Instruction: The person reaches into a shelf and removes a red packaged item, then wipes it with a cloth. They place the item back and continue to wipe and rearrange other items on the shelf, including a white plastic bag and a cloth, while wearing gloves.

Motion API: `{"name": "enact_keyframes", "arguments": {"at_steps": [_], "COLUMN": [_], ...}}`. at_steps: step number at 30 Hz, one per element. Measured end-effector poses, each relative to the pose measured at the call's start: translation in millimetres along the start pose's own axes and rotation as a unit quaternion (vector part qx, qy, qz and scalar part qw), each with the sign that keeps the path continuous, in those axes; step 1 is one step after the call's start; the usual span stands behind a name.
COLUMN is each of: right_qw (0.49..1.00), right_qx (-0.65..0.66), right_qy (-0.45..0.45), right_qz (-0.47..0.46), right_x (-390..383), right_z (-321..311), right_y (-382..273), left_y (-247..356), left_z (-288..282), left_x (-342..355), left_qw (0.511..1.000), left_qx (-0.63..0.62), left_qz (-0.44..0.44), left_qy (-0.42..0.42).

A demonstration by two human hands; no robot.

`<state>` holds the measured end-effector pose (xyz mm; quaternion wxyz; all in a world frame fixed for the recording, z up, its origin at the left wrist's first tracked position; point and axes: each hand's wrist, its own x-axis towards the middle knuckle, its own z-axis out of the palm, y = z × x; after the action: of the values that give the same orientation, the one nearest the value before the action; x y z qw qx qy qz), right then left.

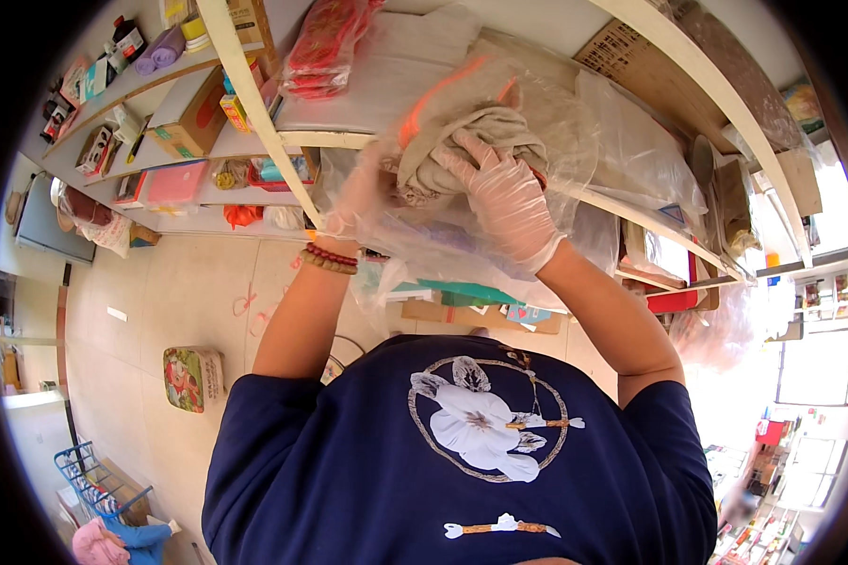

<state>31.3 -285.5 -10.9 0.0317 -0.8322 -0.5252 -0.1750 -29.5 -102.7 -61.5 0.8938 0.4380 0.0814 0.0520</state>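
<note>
Both my hands wear thin clear gloves. My right hand (504, 193) presses down on a bundle of beige cloth (481, 132) that sits inside a large clear plastic bag (575, 141) with orange marks. My left hand (363, 193) grips the bag's left side, partly veiled by the plastic; a bead bracelet circles that wrist. The bag rests against the edge of a white shelf (349, 118) in front of me.
Shelves hold cardboard boxes (193, 113), red packets (320, 42), a pink flat box (174, 184) and small goods. A flowered tin (193, 377) stands on the tiled floor at left. Flat boxes (481, 306) lie below the bag. A blue wire rack (94, 476) is at lower left.
</note>
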Motion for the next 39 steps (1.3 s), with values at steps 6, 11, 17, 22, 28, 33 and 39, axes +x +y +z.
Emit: {"name": "enact_keyframes", "arguments": {"at_steps": [6, 11, 17, 22, 28, 33, 39], "right_qw": [0.997, 0.992, 0.997, 0.997, 0.994, 0.989, 0.991], "right_qx": [-0.017, -0.009, -0.007, -0.061, -0.099, -0.142, -0.134], "right_qy": [0.072, 0.124, 0.072, 0.051, 0.053, 0.046, 0.018], "right_qz": [0.023, 0.011, 0.004, 0.007, -0.009, -0.015, 0.004], "right_x": [10, 11, 5, -3, -23, -45, -72], "right_z": [-3, 19, 13, -6, -12, -15, -31], "right_y": [-18, -14, -2, 3, 24, 41, 58], "left_y": [5, 1, 10, 10, 9, 8, 10], "left_z": [-26, -17, -15, -8, -14, -16, -20], "left_x": [2, -3, 1, 7, 11, 14, 15], "left_qw": [0.985, 0.982, 0.972, 0.975, 0.98, 0.976, 0.968], "left_qx": [0.171, 0.143, 0.178, 0.121, 0.087, 0.102, 0.158], "left_qz": [0.018, 0.104, 0.077, 0.099, 0.101, 0.1, 0.117], "left_qy": [0.017, 0.073, 0.132, 0.158, 0.15, 0.165, 0.155]}}
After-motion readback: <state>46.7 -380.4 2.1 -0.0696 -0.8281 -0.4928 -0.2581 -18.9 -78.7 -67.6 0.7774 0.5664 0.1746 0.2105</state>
